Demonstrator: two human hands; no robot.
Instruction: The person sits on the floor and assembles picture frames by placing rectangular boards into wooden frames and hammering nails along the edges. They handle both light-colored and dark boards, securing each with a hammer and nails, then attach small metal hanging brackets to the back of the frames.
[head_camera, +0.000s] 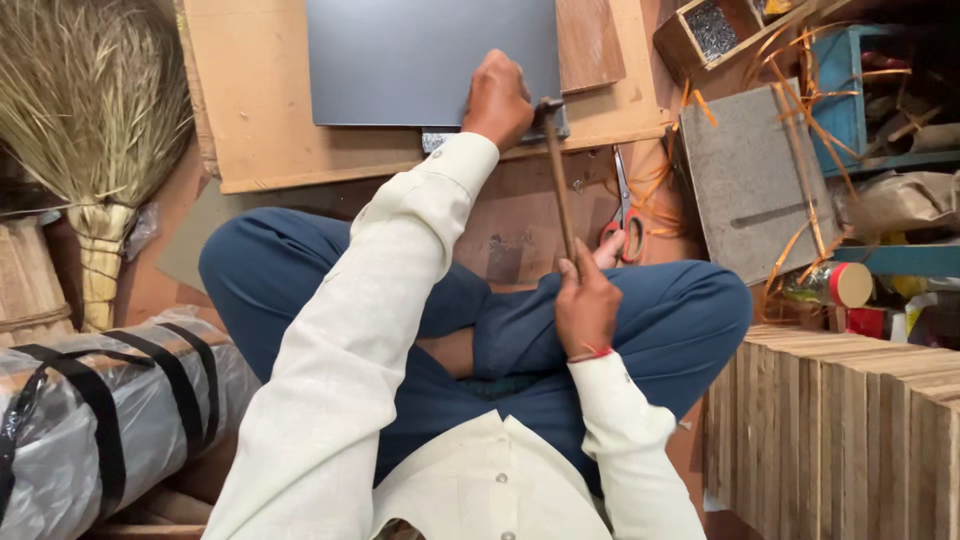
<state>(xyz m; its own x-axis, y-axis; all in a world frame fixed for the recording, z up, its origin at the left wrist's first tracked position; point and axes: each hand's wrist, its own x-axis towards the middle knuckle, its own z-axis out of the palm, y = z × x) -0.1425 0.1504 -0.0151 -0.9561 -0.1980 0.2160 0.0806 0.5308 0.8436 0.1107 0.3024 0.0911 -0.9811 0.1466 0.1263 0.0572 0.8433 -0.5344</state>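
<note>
- Plywood board (270, 120) lying flat on the floor ahead of the crossed legs, pale tan, largest surface in view, bearing the dark panel.
- Dark grey panel (420, 60) resting flat on that board, near edge close to the board's front edge, lower right corner under the left hand.
- Stack of cut wooden slats (850, 420) standing on edge at lower right, just beside the right knee.
- Grass broom (85, 110) at upper left, bristles fanned, bound handle pointing down toward a wrapped grey bundle (90, 420) with black straps.
- Grey slab (750, 180) to the right of the board, tilted, with orange strapping strips (800, 110) curling over it.
- Small wooden box (705, 35) of small dark fasteners at top right, beyond the slab.
- Hammer (558, 175) held nearly upright in view, slim wooden handle, metal head just beside the left hand at the panel's lower right corner.
- Left hand (497, 100) pressing down on the panel's near corner, fingers bunched together and curled; whether pinching a nail, cannot tell.
- Right hand (585, 300) above the right thigh, fingers wrapped tight around the hammer handle's lower end, red thread at the wrist.
- Scissors (625, 215) with red handles on the floor, between the board's edge and the right hand.
</note>
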